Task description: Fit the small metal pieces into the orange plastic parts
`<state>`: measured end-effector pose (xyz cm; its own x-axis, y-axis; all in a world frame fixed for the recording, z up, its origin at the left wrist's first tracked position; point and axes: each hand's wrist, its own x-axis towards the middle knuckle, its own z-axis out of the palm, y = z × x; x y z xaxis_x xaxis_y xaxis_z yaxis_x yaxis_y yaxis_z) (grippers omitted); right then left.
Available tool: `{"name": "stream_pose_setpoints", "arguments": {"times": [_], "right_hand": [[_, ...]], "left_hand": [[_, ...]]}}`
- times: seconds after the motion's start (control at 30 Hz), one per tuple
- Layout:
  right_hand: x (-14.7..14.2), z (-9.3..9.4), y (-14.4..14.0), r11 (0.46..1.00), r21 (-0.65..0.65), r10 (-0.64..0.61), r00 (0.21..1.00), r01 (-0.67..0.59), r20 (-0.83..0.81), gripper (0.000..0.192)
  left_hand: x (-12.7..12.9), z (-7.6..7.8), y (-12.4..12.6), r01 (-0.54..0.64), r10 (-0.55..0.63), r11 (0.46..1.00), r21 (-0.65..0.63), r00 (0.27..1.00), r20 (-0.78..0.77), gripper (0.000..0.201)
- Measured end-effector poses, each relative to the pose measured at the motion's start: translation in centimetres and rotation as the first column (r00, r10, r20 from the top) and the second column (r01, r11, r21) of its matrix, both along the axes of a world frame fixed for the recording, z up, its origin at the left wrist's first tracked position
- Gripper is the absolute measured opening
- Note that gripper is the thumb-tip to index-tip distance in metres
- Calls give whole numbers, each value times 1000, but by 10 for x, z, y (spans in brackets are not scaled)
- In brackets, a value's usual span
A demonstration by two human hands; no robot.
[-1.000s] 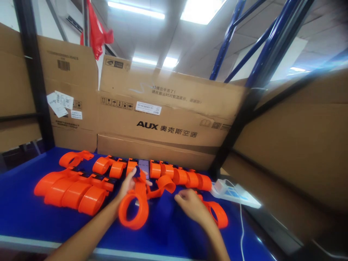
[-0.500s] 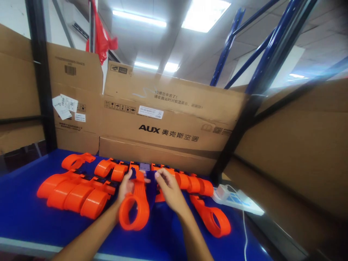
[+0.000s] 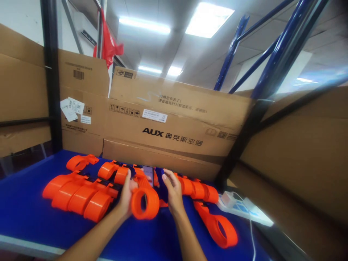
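Note:
My left hand (image 3: 127, 192) is closed on a glossy orange looped band (image 3: 145, 203). Its round loop hangs toward me, and a dark piece (image 3: 132, 172) shows by the thumb. In my right hand (image 3: 174, 190), thumb and fingers grip a dark blue flat strip (image 3: 161, 183), held upright just right of the band. Whether strip and band are joined I cannot tell. Behind the hands stands a phone (image 3: 148, 174) with a lit screen, partly hidden by the left fingers.
Several orange looped bands (image 3: 78, 195) with dark ends lie in rows on the blue table (image 3: 24, 203). One more band (image 3: 217, 224) lies at right, near a white power strip (image 3: 244, 209) with a cable. Cardboard (image 3: 174, 123) and a dark rack post (image 3: 239, 152) stand behind.
The orange band's loop has swung up and right. My right hand now grips the dark blue strip more fully and holds it more upright. The view has shifted slightly.

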<state>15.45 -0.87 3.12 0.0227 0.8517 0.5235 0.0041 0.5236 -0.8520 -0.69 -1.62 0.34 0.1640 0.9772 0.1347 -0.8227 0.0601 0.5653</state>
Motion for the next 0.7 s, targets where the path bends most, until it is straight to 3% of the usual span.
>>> {"name": "stream_pose_setpoints", "arguments": {"times": [0.1,0.3,0.47,0.7], "right_hand": [[11,-2,-1,998,63,-14,999,11,51,33],[25,3,-4,974,227,-52,983,11,175,30],[16,2,-12,961,268,-29,941,-67,337,30],[8,-1,-14,957,278,-28,934,-78,356,30]], "left_hand": [[2,1,-1,-57,57,998,2,998,0,59],[3,-8,4,-315,323,942,116,945,-56,40],[5,-16,4,-326,360,921,214,922,-145,44],[4,-15,0,-329,379,907,262,910,-169,48]]}}
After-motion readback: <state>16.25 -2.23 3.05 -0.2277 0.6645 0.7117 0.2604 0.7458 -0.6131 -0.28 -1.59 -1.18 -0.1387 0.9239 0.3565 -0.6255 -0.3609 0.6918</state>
